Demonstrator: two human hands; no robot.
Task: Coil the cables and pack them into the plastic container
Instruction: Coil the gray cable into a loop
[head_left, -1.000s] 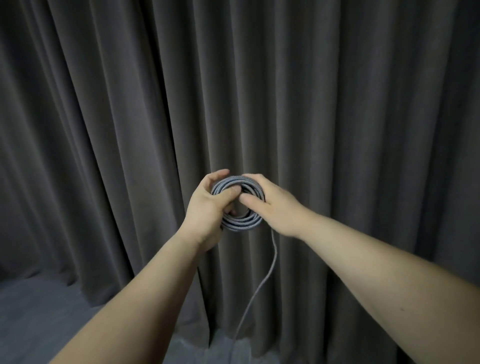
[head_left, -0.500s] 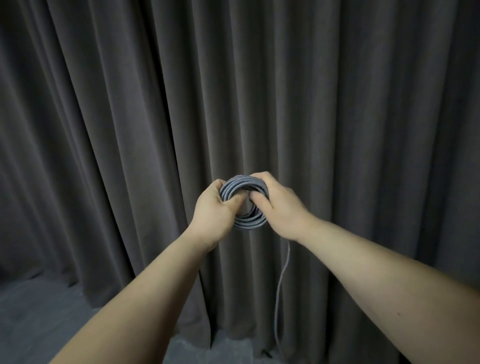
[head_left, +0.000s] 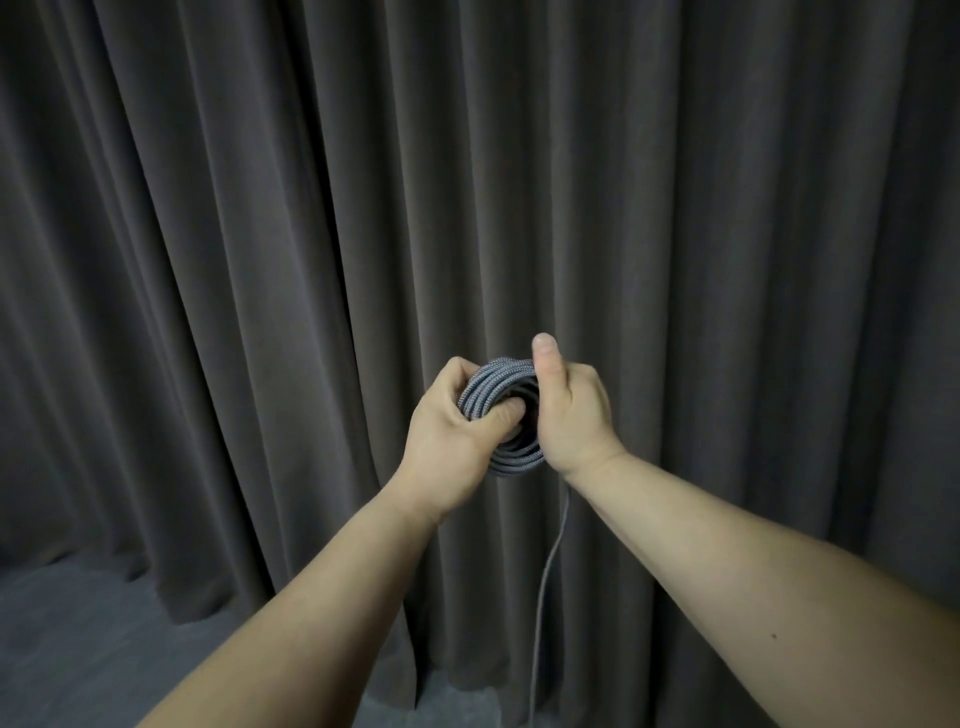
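- The braided grey cable (head_left: 501, 410) is wound into a compact ring of several turns, held up in mid-air in front of the person, chest-high between both hands.
- One loose tail (head_left: 546, 582) hangs from the coil's lower right, dropping straight down toward the floor; its end is out of sight.
- The woven jacket looks soft and grippy rather than slick, and the whole coil seems light. I'd judge it springy enough that the turns will fan apart if the hold slackens.
- The left hand (head_left: 452, 431) grasps the left side of the ring, thumb pressed across the turns on the near face, fingers curled behind.
- The right hand (head_left: 569, 410) is clenched on the right side of the coil, thumb (head_left: 546, 358) sticking straight up; what its fingers do behind the coil I cannot tell.
- The best hold, to my eye, is across the full bundle of turns, pinching them together, not on a single strand.
- The tail will probably need feeding round before packing.
- Behind hangs a dark pleated curtain (head_left: 260, 260), meeting grey carpeted floor (head_left: 78, 649). No plastic container is in sight.
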